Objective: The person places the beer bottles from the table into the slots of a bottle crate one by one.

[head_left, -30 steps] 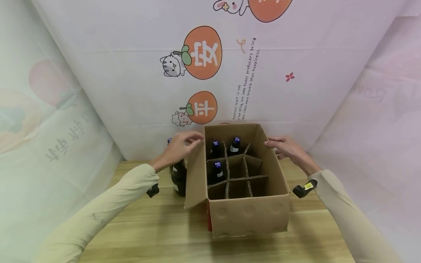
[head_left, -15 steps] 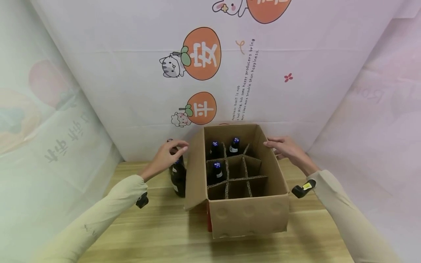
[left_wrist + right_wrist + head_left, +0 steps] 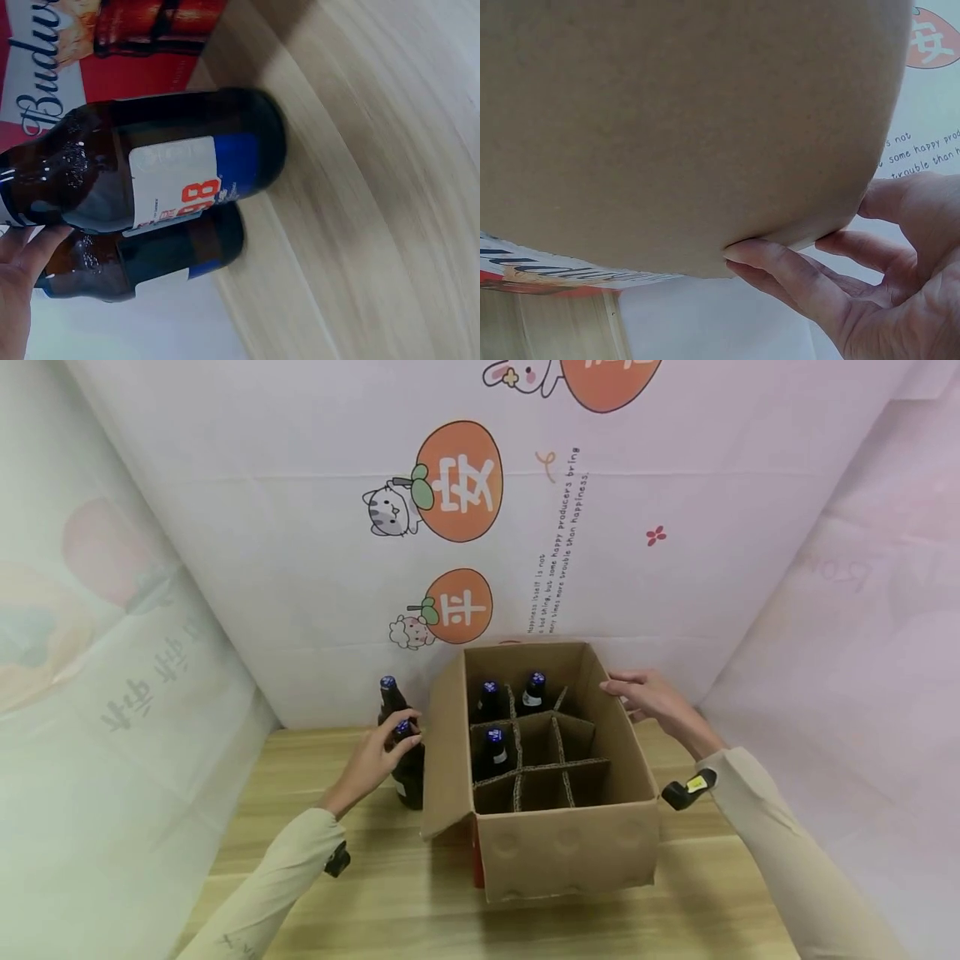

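My left hand (image 3: 367,768) has its thumb and fingers curled round the neck of the nearer of two dark beer bottles (image 3: 172,161), which stands upright left of the box. Behind that one stands the second beer bottle (image 3: 389,696), its blue cap showing. A cardboard box (image 3: 570,860) with dividers lies open at the centre, holding three capped bottles, among them one (image 3: 496,753) in the left column. On the box's right side my right hand (image 3: 660,708) pinches the edge of a cardboard flap (image 3: 705,135). The left fingertips are partly hidden behind the bottle in the left wrist view.
The box's left flap (image 3: 447,760) slants outward beside the standing bottles. Everything rests on a wood-grain table (image 3: 360,893). A white printed sheet (image 3: 300,527) rises close behind the box, with more pale sheets on both sides.
My left hand has left the box's left flap and moved down and left to the nearer standing bottle's neck. The right hand stays at the right flap; the box has not moved.
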A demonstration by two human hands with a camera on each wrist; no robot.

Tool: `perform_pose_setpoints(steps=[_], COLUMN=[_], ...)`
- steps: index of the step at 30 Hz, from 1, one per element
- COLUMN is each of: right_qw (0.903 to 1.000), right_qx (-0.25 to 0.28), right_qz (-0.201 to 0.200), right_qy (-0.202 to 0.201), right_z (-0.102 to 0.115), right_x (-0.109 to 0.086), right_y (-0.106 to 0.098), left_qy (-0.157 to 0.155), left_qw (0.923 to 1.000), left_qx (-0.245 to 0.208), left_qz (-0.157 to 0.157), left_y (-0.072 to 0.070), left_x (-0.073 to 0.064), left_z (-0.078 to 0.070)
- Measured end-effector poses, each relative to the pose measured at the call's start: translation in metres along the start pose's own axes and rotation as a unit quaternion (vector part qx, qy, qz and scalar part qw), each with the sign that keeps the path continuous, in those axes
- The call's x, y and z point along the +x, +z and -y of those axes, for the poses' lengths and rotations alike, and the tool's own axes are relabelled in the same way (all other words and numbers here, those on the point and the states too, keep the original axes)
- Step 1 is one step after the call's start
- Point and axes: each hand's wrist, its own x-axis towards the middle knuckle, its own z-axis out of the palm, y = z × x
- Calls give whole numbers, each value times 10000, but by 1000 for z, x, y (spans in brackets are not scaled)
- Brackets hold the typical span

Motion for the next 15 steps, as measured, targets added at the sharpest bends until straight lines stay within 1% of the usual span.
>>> perform_pose_setpoints(steps=[4,5,8,11,12,15], right_qw=[10000,10000,10000,10000,10000,9999], right_qx=[-13,-15,14,45,53,54], right_qz=[-39,-45,-44,-29,-30,-77], right_qy=[-9,-15,-27,-21,-8,44], right_z=[-1,-1,-1,-1,-1,-2], right_x=[0,0,0,0,0,1], right_y=[-2,-2,-1,-1,-1,-1], left_qy=[-76,-132,-361,-647,-738,-1001], left_qw=[10000,9998,9972,9878,9846,9787], left_qx=[-39,-134,-655,-1418,-1585,-1792], left_qz=[-17,6,13,34,29,-73], left_y=[2,1,0,-1,-2,-1], left_x=[2,2,0,-1,-1,-1], left_z=[1,1,2,4,5,8])
